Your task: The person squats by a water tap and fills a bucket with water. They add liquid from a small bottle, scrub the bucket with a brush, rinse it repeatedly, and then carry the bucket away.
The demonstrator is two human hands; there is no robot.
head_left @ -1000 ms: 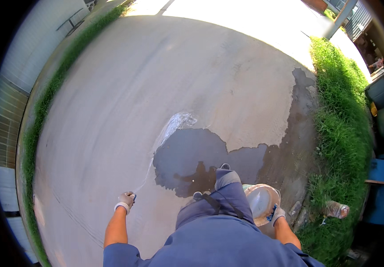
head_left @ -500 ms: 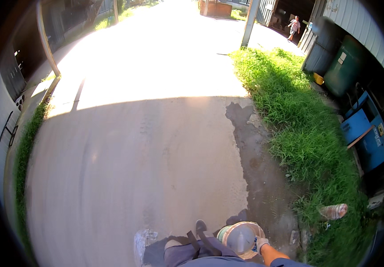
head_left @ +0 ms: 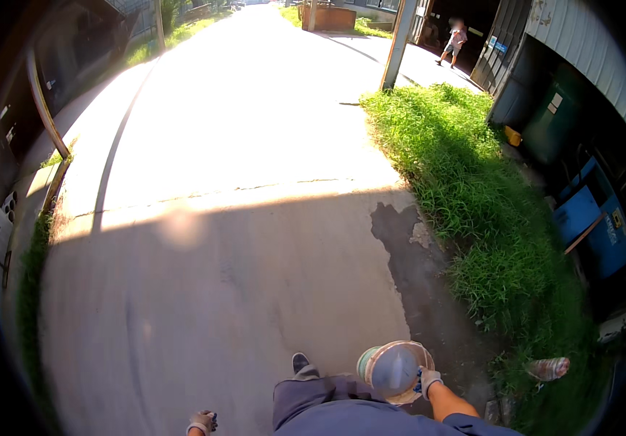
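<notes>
My right hand [head_left: 429, 381], in a pale glove with blue on the fingers, is closed at the right side of a round bucket [head_left: 369, 361], apparently on its handle. The bucket hangs beside my right leg, its rim stained brown. Inside it is something greyish and smooth, perhaps liquid; I cannot tell which. At the lower edge, my left hand [head_left: 202, 421] is out to my left in a glove with dark fingertips. Its fingers are loosely curled, a little apart, and nothing shows in them. One dark shoe [head_left: 300, 361] is forward on the concrete.
A concrete lane [head_left: 218, 305] runs ahead from shade into glare. Along its right side lie a dark wet patch [head_left: 429, 283] and tall grass [head_left: 465, 182], with a clear plastic bottle-like thing [head_left: 547, 369]. A metal post [head_left: 399, 47] stands farther on. Another person [head_left: 456, 42] is near a doorway.
I have moved forward along the lane with the bucket still in my right hand. My left hand has come into view at the lower left. The far person has shifted left in the picture.
</notes>
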